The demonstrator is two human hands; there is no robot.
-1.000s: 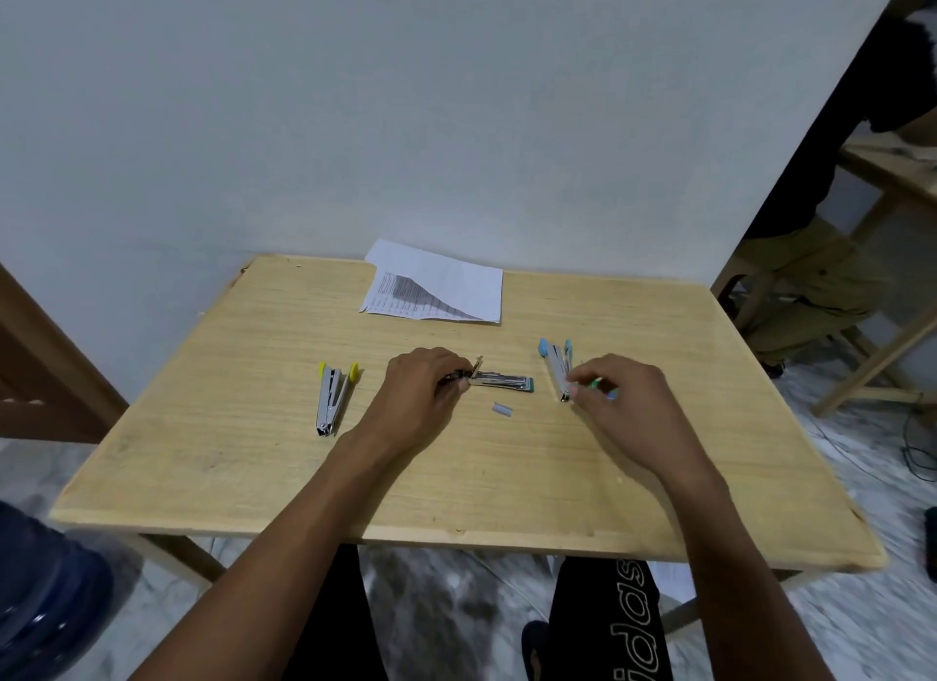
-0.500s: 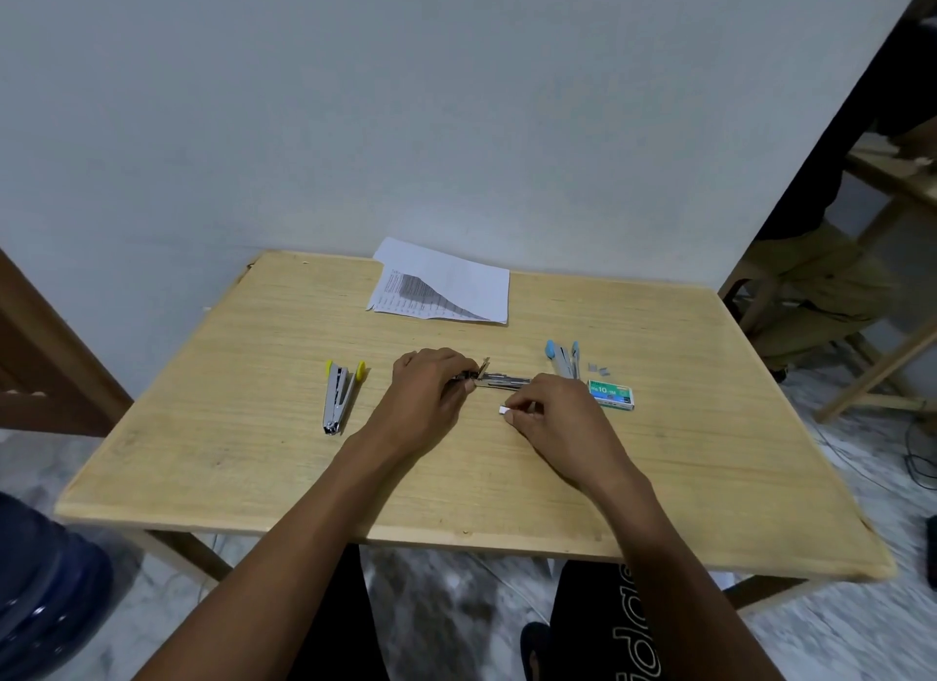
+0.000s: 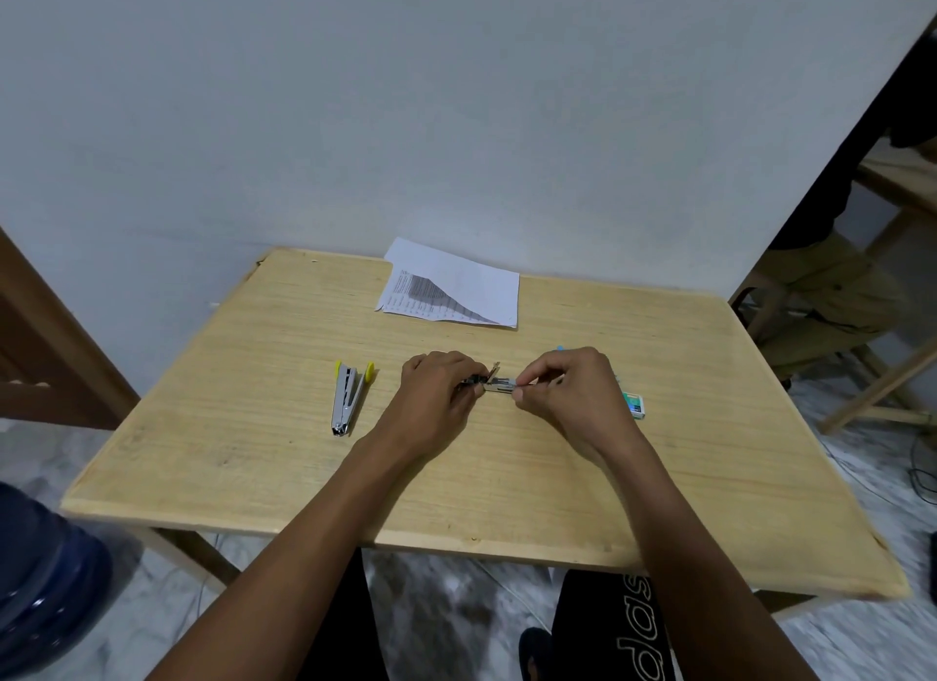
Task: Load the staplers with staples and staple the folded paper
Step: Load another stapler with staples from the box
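The open stapler (image 3: pixel 499 384) lies low over the middle of the bench (image 3: pixel 253 427), directly between my two hands. Its long axis runs from my left to my right. My left hand (image 3: pixel 436 394) is curled round its rear end and covers most of that part. The bare metal channel sticks out toward my right hand (image 3: pixel 575 391), which is the nearer one to the open end.

My right thumb and forefinger are pinched together at the tip of the channel, holding what I take to be a strip of staples (image 3: pixel 522 385). It is too small for me to be sure. As I judge it, the coming move depends on that strip lining up with the channel's length, so it can slide leftward along it toward my left hand.

The stapler looks slim and silvery, with a dark part near my left fingers and its top arm raised at a slant.

The other stapler, the yellow-tipped stapler (image 3: pixel 349 401), lies splayed open well to my left. The staple box (image 3: pixel 635 405) sits just beyond my right hand. The folded paper (image 3: pixel 456 287) rests at the far edge, not yet stapled as far as I can tell
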